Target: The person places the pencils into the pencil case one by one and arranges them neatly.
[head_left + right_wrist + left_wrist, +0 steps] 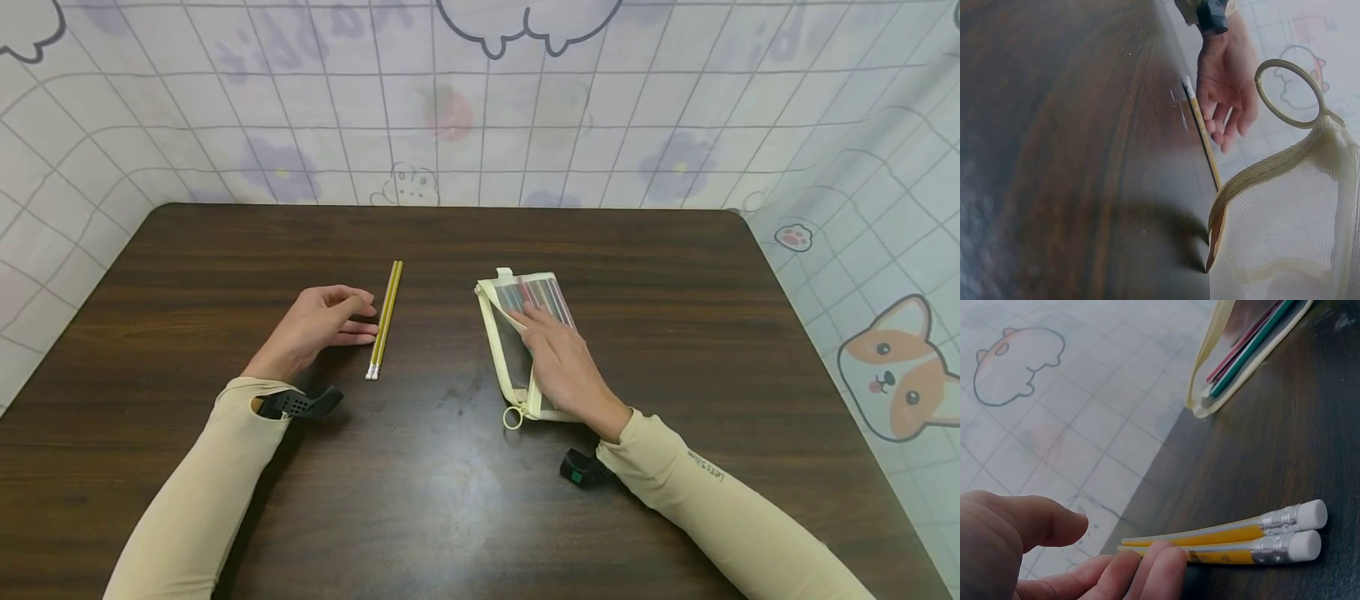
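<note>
Two yellow-and-silver pencils (pixel 386 321) with white erasers lie side by side on the table, erasers toward the person. My left hand (pixel 322 325) is just left of them, fingers loosely bent. In the left wrist view its fingertips (pixel 1166 569) are right at the pencils, with the thumb apart from them. My right hand (pixel 562 358) rests with extended fingers on a see-through mesh pencil pouch (pixel 517 362) with a pale yellow zipper edge. The pouch's zipper side gapes toward the left, and several coloured pens (pixel 536 293) show inside.
A dark wood-grain table (pixel 465 492) carries everything. A round pull ring (pixel 513 417) hangs at the pouch's near corner. White grid-patterned cloth (pixel 480 108) with cartoon prints stands behind the table and along both sides. Each wrist wears a black camera band (pixel 300 403).
</note>
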The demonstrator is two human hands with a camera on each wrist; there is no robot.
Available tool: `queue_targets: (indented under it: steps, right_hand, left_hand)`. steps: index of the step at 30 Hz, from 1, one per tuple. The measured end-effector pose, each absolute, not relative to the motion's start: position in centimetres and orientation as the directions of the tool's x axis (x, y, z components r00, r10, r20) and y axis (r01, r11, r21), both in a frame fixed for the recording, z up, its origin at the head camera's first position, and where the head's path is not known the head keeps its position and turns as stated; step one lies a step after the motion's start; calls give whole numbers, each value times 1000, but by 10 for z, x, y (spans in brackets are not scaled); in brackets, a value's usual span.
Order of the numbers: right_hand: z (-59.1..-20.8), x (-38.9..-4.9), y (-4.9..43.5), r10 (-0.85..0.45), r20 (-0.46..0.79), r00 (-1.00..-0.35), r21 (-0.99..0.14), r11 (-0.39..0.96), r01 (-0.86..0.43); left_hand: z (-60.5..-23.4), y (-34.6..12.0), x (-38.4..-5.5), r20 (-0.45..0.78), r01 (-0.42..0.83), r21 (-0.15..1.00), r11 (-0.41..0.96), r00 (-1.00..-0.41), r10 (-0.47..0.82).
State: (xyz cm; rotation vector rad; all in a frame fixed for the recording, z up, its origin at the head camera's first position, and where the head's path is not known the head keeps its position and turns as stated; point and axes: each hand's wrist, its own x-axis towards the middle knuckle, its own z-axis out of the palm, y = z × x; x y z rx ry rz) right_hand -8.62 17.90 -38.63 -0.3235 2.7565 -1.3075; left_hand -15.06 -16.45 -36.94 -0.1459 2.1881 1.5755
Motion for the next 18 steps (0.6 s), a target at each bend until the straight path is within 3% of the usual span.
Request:
queue_targets:
  steps: [8,18]
  right_hand:
    - [-388,-87,179,-220,77,-973,-737,644,-204]
    - [-387,-86,178,-218,52,-975,-754,632,-182]
  left_hand:
    - [-369,-166,-149,-380,-302,881,364,-910,167]
    - [-371,-163,-148,-352,-269,886,378,-920,171]
